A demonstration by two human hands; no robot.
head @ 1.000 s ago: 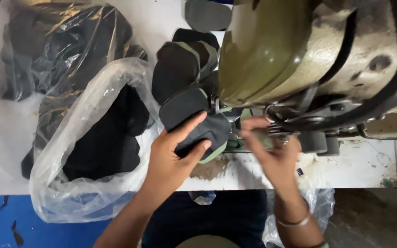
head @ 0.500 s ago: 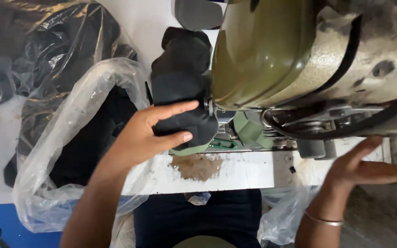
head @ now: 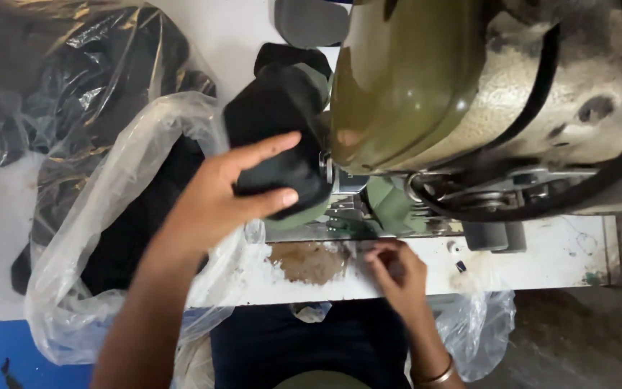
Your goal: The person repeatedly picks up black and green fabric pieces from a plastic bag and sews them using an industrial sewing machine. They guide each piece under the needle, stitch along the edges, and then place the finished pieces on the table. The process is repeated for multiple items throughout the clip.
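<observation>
Left hand [head: 235, 191] gripping stack of dark fabric pieces [head: 278, 122], held against left side of green sewing machine [head: 412, 79]. Right hand [head: 397, 270] below machine, fingers curled, touching white desk [head: 541, 252]. Clear plastic bag [head: 109, 216] left of machine, holding dark pieces.

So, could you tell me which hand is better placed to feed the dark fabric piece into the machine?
Probably the left hand: it already grips the dark fabric piece beside the green sewing machine. The right hand rests empty on the white table.
</observation>
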